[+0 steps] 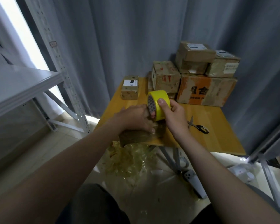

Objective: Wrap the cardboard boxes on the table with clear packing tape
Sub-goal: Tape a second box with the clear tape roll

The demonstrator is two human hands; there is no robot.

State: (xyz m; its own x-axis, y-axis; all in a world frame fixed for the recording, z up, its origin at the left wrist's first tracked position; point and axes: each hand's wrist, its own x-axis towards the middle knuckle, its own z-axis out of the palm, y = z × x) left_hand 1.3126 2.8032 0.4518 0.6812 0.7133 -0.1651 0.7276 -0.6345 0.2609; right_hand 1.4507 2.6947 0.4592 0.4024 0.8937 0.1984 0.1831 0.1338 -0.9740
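My right hand (171, 113) grips a yellow roll of packing tape (158, 105), thumb across its outer face, and holds it just above a small brown cardboard box (136, 137) at the table's near left edge. My left hand (136, 118) lies over the top of this box, fingers curled down its right side, where a clear strip of tape runs from the roll. The hand hides much of the box. At the back right of the wooden table (208, 139) stands a stack of several cardboard boxes (200, 75). A small box with a white label (130, 88) sits alone at the back left.
Scissors with black handles (199, 126) lie on the table right of my right hand. Crumpled clear tape scraps (128, 160) litter the floor under the table's front edge. A grey metal shelf (23, 84) stands at left. Grey curtains hang behind the table.
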